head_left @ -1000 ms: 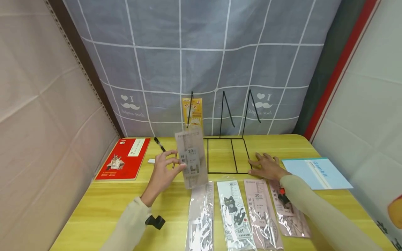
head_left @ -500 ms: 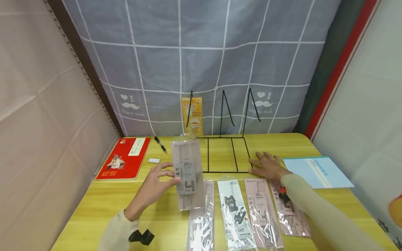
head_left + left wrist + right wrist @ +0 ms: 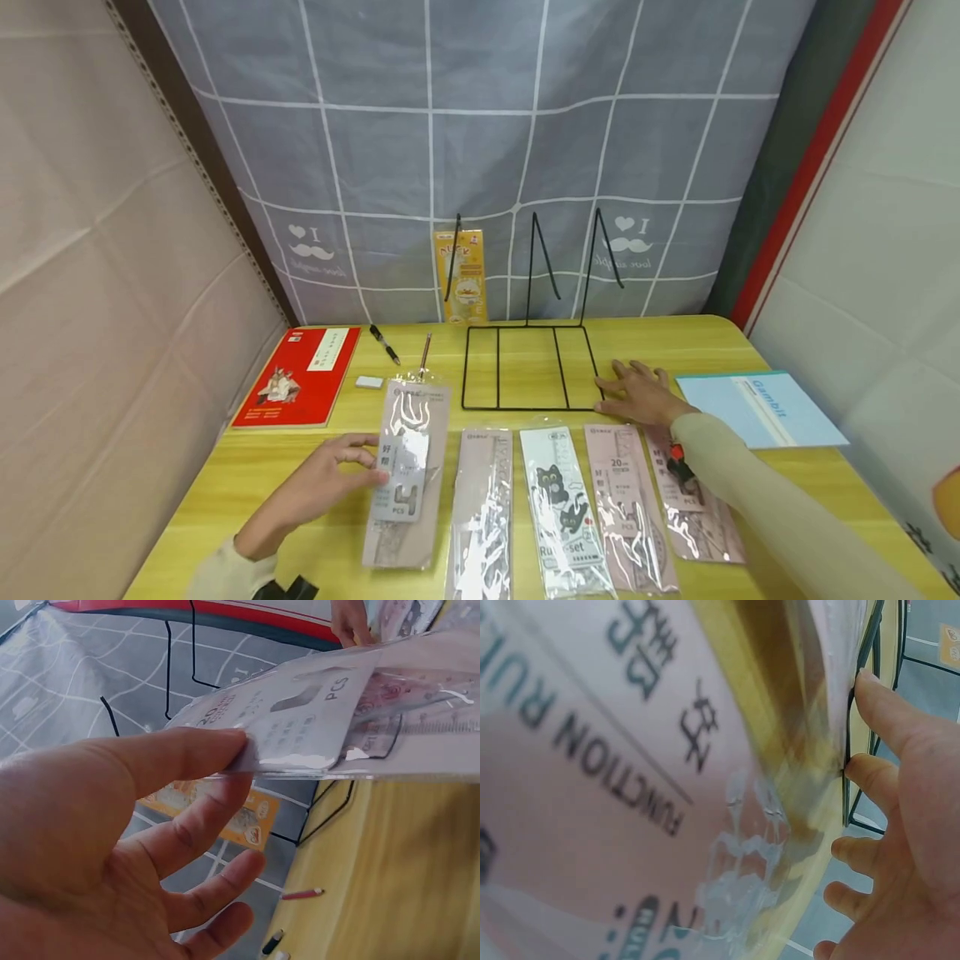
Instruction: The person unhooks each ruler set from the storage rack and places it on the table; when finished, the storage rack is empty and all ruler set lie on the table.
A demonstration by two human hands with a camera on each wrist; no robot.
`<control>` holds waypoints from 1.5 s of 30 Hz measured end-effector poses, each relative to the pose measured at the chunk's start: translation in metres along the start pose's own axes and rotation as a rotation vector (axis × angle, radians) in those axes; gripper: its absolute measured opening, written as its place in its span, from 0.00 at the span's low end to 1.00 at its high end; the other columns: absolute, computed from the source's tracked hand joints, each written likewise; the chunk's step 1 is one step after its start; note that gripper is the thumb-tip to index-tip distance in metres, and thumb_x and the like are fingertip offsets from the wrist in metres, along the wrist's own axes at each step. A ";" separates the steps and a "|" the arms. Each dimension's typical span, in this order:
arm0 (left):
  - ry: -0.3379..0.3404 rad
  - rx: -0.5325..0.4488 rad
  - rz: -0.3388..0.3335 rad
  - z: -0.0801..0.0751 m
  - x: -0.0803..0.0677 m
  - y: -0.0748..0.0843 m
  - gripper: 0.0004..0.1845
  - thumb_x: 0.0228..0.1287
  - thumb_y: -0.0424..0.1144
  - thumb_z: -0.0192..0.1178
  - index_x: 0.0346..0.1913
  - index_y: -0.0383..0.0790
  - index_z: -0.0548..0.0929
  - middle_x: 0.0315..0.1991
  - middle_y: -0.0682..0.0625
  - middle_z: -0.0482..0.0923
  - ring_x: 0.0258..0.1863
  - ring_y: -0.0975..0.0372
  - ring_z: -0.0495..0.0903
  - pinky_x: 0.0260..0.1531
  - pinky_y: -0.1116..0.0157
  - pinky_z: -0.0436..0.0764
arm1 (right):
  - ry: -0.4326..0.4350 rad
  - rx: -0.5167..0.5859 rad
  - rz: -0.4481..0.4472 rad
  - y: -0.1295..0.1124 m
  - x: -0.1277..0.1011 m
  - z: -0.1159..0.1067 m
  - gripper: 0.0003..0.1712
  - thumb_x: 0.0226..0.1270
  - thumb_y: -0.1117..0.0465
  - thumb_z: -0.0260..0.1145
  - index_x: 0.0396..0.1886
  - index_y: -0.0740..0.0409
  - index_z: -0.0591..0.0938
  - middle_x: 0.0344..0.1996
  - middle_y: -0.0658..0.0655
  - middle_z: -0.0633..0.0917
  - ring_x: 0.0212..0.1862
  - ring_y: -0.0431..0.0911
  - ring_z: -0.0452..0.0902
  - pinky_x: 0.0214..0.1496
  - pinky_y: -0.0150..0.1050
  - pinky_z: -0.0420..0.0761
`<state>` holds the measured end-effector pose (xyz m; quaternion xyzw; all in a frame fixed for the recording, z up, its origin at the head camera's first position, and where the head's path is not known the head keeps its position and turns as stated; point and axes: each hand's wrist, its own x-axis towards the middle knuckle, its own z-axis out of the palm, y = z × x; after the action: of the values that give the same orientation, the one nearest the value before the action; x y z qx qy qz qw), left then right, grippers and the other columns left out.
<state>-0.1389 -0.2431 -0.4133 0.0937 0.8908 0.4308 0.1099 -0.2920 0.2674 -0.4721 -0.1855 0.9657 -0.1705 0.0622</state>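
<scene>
My left hand (image 3: 352, 471) pinches a grey-pink ruler-set packet (image 3: 405, 467) by its left edge, thumb on top and fingers below (image 3: 240, 761). The packet (image 3: 322, 712) is tilted low over the yellow table (image 3: 225, 483), at the left end of a row of several similar packets (image 3: 562, 508). My right hand (image 3: 637, 390) lies flat and open on the table, fingertips against the front right corner of the black wire rack (image 3: 525, 367). In the right wrist view the hand (image 3: 900, 825) is beside a pink packet (image 3: 592, 750).
A yellow packet (image 3: 461, 275) stands in the rack's left slot. A red notebook (image 3: 296, 375), a black pen (image 3: 386, 343), a white eraser (image 3: 368, 382) and a pink pencil (image 3: 425, 350) lie at the back left. A light blue notebook (image 3: 761, 408) lies at the right.
My left hand brought the packet down from upright in front of the rack toward me and to the left, laying it nearly flat beside the row. The right hand stayed put.
</scene>
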 end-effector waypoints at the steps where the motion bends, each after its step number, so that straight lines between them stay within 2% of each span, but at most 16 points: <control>1: -0.006 -0.004 -0.007 0.000 -0.002 -0.002 0.07 0.65 0.44 0.71 0.35 0.44 0.90 0.71 0.37 0.73 0.73 0.34 0.63 0.67 0.30 0.64 | 0.002 -0.004 -0.002 0.000 0.000 0.000 0.40 0.73 0.34 0.63 0.75 0.52 0.74 0.80 0.75 0.56 0.79 0.78 0.44 0.73 0.79 0.42; 5: -0.014 -0.007 -0.019 0.004 -0.010 -0.010 0.07 0.65 0.43 0.71 0.35 0.43 0.90 0.70 0.37 0.74 0.73 0.33 0.63 0.65 0.29 0.65 | 0.006 0.000 -0.005 0.001 0.001 -0.001 0.40 0.73 0.34 0.63 0.75 0.52 0.74 0.80 0.75 0.56 0.79 0.78 0.44 0.73 0.79 0.41; 10: -0.010 -0.008 -0.046 0.012 -0.017 -0.013 0.08 0.64 0.44 0.72 0.35 0.43 0.89 0.70 0.38 0.75 0.73 0.33 0.63 0.63 0.27 0.65 | 0.010 0.000 -0.011 0.002 0.002 0.001 0.40 0.73 0.34 0.63 0.75 0.52 0.75 0.80 0.75 0.57 0.79 0.78 0.45 0.72 0.80 0.42; 14: 0.027 0.000 -0.076 0.020 -0.018 -0.015 0.07 0.62 0.43 0.74 0.34 0.43 0.90 0.69 0.38 0.76 0.72 0.33 0.64 0.64 0.26 0.64 | 0.008 0.004 -0.009 0.001 0.001 0.001 0.41 0.73 0.34 0.63 0.75 0.53 0.74 0.80 0.75 0.57 0.79 0.78 0.44 0.72 0.80 0.42; 21: 0.200 0.233 -0.122 0.040 -0.016 -0.022 0.07 0.55 0.45 0.79 0.27 0.53 0.89 0.69 0.38 0.77 0.73 0.35 0.62 0.67 0.27 0.59 | 0.010 -0.007 -0.014 -0.001 0.000 0.000 0.40 0.74 0.35 0.62 0.75 0.54 0.74 0.80 0.75 0.57 0.79 0.78 0.44 0.72 0.79 0.43; 25: 0.247 0.329 -0.126 0.049 -0.014 -0.028 0.07 0.54 0.46 0.79 0.27 0.55 0.89 0.70 0.36 0.75 0.73 0.36 0.62 0.67 0.30 0.59 | 0.011 -0.006 -0.006 -0.002 0.000 0.000 0.41 0.73 0.34 0.63 0.75 0.53 0.74 0.80 0.75 0.57 0.79 0.77 0.45 0.72 0.79 0.43; 28: 0.257 0.364 -0.142 0.053 -0.015 -0.030 0.06 0.54 0.47 0.79 0.28 0.55 0.90 0.71 0.34 0.73 0.73 0.35 0.60 0.66 0.30 0.59 | 0.010 0.004 -0.002 -0.002 -0.001 0.000 0.41 0.73 0.34 0.63 0.75 0.54 0.74 0.80 0.75 0.56 0.79 0.77 0.44 0.72 0.79 0.43; 35: 0.261 0.371 -0.180 0.056 -0.017 -0.032 0.05 0.56 0.48 0.77 0.29 0.56 0.91 0.73 0.31 0.69 0.75 0.34 0.58 0.66 0.31 0.59 | 0.010 -0.004 -0.001 -0.002 -0.001 0.000 0.43 0.71 0.33 0.64 0.76 0.53 0.73 0.80 0.74 0.56 0.80 0.77 0.44 0.72 0.79 0.42; 45: 0.260 0.350 -0.243 0.052 -0.017 -0.035 0.06 0.55 0.48 0.78 0.32 0.54 0.91 0.75 0.29 0.64 0.76 0.33 0.53 0.70 0.34 0.54 | 0.015 -0.015 0.001 -0.001 0.000 0.001 0.43 0.71 0.33 0.64 0.75 0.53 0.74 0.80 0.74 0.58 0.80 0.77 0.45 0.72 0.79 0.42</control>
<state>-0.1106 -0.2298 -0.4701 -0.0528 0.9632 0.2620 0.0275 -0.2909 0.2660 -0.4728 -0.1840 0.9676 -0.1644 0.0534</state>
